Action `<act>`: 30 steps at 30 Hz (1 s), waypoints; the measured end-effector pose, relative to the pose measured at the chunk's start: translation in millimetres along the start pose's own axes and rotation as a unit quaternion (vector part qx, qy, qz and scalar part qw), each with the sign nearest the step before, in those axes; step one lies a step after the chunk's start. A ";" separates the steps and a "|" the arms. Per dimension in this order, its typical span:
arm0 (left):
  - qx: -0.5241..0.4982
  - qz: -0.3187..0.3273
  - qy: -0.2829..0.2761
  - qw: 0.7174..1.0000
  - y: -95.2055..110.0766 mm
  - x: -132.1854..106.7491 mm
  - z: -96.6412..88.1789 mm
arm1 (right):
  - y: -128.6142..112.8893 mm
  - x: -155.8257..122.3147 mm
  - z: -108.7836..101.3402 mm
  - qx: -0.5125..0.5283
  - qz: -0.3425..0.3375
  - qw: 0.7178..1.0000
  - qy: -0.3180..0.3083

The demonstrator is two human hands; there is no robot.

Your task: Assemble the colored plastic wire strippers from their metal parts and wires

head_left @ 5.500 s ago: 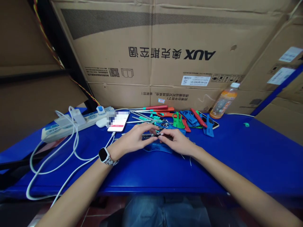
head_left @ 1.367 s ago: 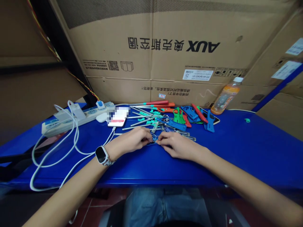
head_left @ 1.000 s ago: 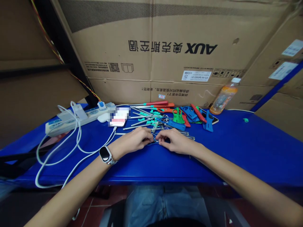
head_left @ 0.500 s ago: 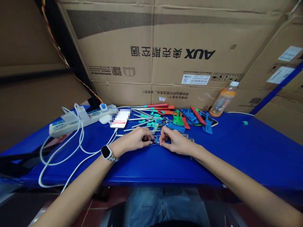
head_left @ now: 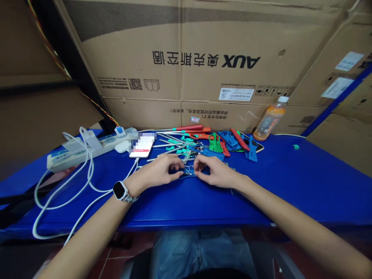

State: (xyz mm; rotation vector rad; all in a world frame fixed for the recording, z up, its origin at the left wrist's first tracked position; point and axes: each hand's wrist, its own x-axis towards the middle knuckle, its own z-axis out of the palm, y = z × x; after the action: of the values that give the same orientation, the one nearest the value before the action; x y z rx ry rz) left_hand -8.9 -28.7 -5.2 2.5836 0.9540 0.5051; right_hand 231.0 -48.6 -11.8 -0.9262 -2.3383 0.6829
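"Head view: what sits nearest, at the bottom of the frame?"

"Jeans, lower middle, below the edge of a blue table. 2 bare forearms come in from the lower corners, and a watch is on the left wrist."

"And the hands?"

"Both are at the centre of the frame. The left hand has its thumb parted from the curled fingers, with a gap showing; the thumb tip is right beside a small dark part. The right hand has its thumb and bent forefinger drawn close; I can't tell whether they pinch anything."

"Where is the piece being worked on?"

"A blue casing lies on the table between the 2 hands, partly hidden by them, with thin white wires looping over it."

"Farther back?"

"Left of centre, a phone with a lit screen, beside a power strip. Just beyond the hands, a heap of metal rods; right of it, a green shell. Past those, a red handle."

"And at the back?"

"An orange drink bottle, right of centre, tilted against cardboard that fills the upper frame, its AUX lettering upside down."
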 end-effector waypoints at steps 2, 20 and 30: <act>0.006 0.003 0.023 1.000 1.4 -1.1 -0.2 | 0.7 0.7 -8.0 -0.047 -0.001 0.999 0.018; 0.034 0.013 0.071 0.997 6.5 4.0 16.6 | 7.7 6.8 -14.0 -0.221 0.024 0.975 -0.001; 0.048 0.046 0.024 0.997 4.6 3.8 14.2 | 9.7 -0.1 -5.4 -0.190 0.048 0.980 -0.010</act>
State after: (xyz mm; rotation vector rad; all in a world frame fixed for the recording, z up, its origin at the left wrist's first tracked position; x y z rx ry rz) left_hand 2.5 -32.1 -14.9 2.7237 0.8994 0.5599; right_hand 239.0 -41.1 -13.9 -1.2071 -2.5029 0.2808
